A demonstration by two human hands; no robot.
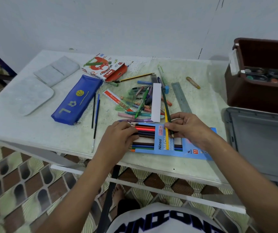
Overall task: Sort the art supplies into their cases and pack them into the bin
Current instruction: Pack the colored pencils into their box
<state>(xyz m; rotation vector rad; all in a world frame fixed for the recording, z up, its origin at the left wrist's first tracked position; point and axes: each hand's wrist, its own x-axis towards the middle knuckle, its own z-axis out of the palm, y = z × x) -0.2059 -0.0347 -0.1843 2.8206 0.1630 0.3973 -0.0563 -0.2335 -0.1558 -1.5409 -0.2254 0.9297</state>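
In the head view, the left hand presses its fingers down on the row of coloured pencils in the flat blue cardboard pencil box at the near edge of the pale surface, seemingly to steady it. The right hand pinches a yellow pencil and a dark green pencil between thumb and fingers, apparently ready to slot in, while the brown plastic bin waits at far right

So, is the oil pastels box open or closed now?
Open. The oil pastels box lies flat on the table, and its end flap at the right stands folded out.
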